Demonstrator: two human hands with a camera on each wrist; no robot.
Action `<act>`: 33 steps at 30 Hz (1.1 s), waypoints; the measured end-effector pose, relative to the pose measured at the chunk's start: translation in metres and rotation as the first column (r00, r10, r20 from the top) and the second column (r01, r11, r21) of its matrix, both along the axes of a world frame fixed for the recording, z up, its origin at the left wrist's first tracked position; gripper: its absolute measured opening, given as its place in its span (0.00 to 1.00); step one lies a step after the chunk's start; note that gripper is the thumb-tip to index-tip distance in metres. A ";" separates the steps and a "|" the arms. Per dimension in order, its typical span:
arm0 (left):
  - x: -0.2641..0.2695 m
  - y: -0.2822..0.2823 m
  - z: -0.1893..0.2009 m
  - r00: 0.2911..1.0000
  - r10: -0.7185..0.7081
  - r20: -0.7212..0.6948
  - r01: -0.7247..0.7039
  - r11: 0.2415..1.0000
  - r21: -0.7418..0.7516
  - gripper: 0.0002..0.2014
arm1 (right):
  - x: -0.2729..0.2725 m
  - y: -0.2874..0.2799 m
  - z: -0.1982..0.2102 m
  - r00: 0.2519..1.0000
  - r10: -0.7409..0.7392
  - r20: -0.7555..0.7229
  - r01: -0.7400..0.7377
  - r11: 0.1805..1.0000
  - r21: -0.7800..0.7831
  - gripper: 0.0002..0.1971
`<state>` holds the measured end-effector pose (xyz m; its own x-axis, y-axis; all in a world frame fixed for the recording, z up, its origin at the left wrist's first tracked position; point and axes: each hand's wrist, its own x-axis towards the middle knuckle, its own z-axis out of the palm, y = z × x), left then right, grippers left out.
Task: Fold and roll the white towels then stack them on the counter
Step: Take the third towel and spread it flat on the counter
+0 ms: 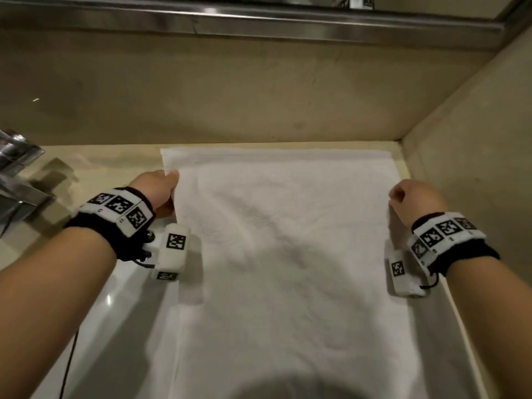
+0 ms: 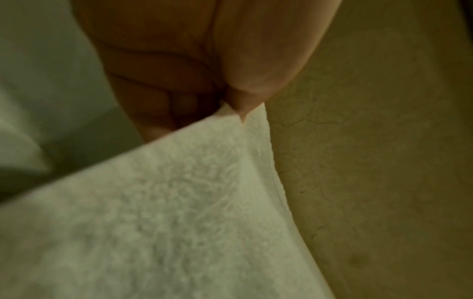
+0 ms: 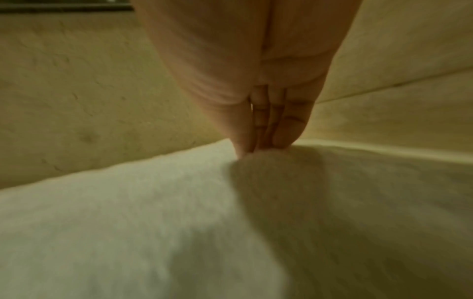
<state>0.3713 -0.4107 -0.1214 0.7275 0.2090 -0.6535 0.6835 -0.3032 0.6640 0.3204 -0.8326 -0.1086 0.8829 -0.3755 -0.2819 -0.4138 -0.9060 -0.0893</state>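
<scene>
A white towel (image 1: 288, 240) lies spread flat on the beige counter (image 1: 100, 159), its far hem close to the back wall. My left hand (image 1: 168, 185) pinches the towel's left edge near the far corner. The left wrist view shows thumb and fingers of that hand (image 2: 230, 105) closed on a raised bit of the towel (image 2: 166, 222). My right hand (image 1: 398, 197) holds the right edge at about the same depth. In the right wrist view that hand (image 3: 256, 149) pinches the towel (image 3: 128, 222) between its fingertips and thumb.
A chrome faucet (image 1: 17, 168) stands at the left, and the white sink basin (image 1: 100, 312) lies under the towel's left side. The beige back wall (image 1: 259, 96) and a side wall (image 1: 475, 139) close in the counter's corner. A metal ledge (image 1: 259, 21) runs above.
</scene>
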 end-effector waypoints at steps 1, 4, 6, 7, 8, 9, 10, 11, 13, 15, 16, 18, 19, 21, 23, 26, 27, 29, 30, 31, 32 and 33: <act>0.000 -0.001 0.002 0.999 -0.045 0.022 0.044 0.997 0.069 0.18 | -0.003 -0.001 0.000 1.000 -0.025 -0.010 0.025 1.000 0.006 0.09; 0.010 -0.003 0.011 0.974 -0.218 0.058 0.186 0.921 0.343 0.21 | 0.004 -0.003 0.003 0.987 -0.093 -0.129 0.096 0.995 0.018 0.08; 0.018 -0.002 0.018 0.961 -0.271 0.060 0.227 0.891 0.394 0.18 | 0.013 -0.007 0.004 0.972 -0.106 -0.211 0.110 0.994 0.008 0.09; 0.022 -0.001 0.019 0.954 -0.294 0.059 0.244 0.875 0.418 0.17 | 0.017 -0.009 0.004 0.970 -0.111 -0.217 0.113 0.994 -0.001 0.09; 0.026 -0.001 0.019 0.947 -0.317 0.045 0.266 0.856 0.443 0.17 | 0.020 -0.011 0.003 0.974 -0.112 -0.199 0.111 0.994 -0.014 0.09; 0.029 -0.002 0.018 0.940 -0.340 0.024 0.291 0.838 0.462 0.19 | 0.022 -0.014 0.002 0.980 -0.110 -0.165 0.107 0.994 -0.030 0.08; 0.030 -0.003 0.017 0.935 -0.354 0.005 0.311 0.828 0.467 0.21 | 0.022 -0.017 0.001 0.985 -0.107 -0.138 0.102 0.994 -0.047 0.07; 0.031 -0.003 0.014 0.933 -0.359 -0.013 0.323 0.824 0.466 0.24 | 0.023 -0.018 -0.001 0.987 -0.102 -0.126 0.096 0.994 -0.056 0.06; 0.034 0.000 0.008 0.926 -0.375 -0.036 0.345 0.805 0.482 0.25 | 0.024 -0.018 -0.005 0.991 -0.079 -0.110 0.073 0.996 -0.051 0.04; 0.039 0.008 0.007 0.924 -0.376 -0.068 0.353 0.774 0.526 0.22 | 0.026 -0.015 -0.010 0.997 -0.039 -0.063 0.036 0.998 -0.045 0.04; 0.041 0.012 0.007 0.923 -0.377 -0.079 0.355 0.753 0.554 0.21 | 0.027 -0.014 -0.012 0.999 -0.029 -0.041 0.027 0.999 -0.042 0.04; 0.044 0.018 0.007 0.912 -0.404 -0.065 0.357 0.707 0.610 0.19 | 0.031 -0.013 -0.012 0.999 -0.035 -0.030 0.034 0.999 -0.039 0.06; 0.045 0.019 0.007 0.902 -0.428 -0.053 0.362 0.686 0.631 0.18 | 0.033 -0.012 -0.012 0.998 -0.052 -0.045 0.050 0.998 -0.038 0.06; 0.044 0.018 0.007 0.885 -0.464 -0.025 0.362 0.654 0.664 0.17 | 0.035 -0.013 -0.009 0.995 -0.076 -0.065 0.074 0.997 -0.033 0.06; 0.038 0.017 0.007 0.893 -0.449 0.017 0.319 0.660 0.680 0.16 | 0.032 -0.011 -0.005 0.995 -0.075 -0.060 0.074 0.997 -0.022 0.05; 0.021 0.024 0.010 0.926 -0.364 0.098 0.216 0.726 0.653 0.13 | 0.018 -0.002 0.002 0.998 -0.045 -0.054 0.046 0.999 0.016 0.10; 0.012 0.027 0.013 0.929 -0.351 0.120 0.201 0.749 0.632 0.12 | 0.010 0.001 0.005 0.998 -0.025 -0.062 0.027 0.999 0.039 0.13; -0.015 0.035 0.022 0.923 -0.364 0.127 0.218 0.765 0.606 0.11 | -0.011 0.009 0.018 0.999 0.012 -0.035 -0.008 0.994 0.105 0.17; -0.030 0.038 0.027 0.915 -0.390 0.105 0.252 0.754 0.606 0.11 | -0.022 0.012 0.028 1.000 0.017 0.005 -0.018 0.991 0.135 0.18; -0.052 0.039 0.033 0.901 -0.428 0.073 0.301 0.737 0.605 0.11 | -0.038 0.015 0.039 0.998 0.020 0.062 -0.030 0.988 0.154 0.18; -0.072 0.038 0.038 0.882 -0.469 0.040 0.358 0.723 0.591 0.11 | -0.053 0.019 0.050 0.992 0.027 0.121 -0.047 0.985 0.165 0.18; -0.098 0.036 0.041 0.863 -0.505 0.025 0.405 0.718 0.566 0.10 | -0.074 0.021 0.061 0.983 0.037 0.181 -0.068 0.982 0.174 0.17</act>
<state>0.2732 -0.3745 -0.0803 0.9106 0.0951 -0.4022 0.2652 -0.8808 0.3922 0.2459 -0.8114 -0.0480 0.9417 -0.2850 -0.1788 -0.3295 -0.8888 -0.3186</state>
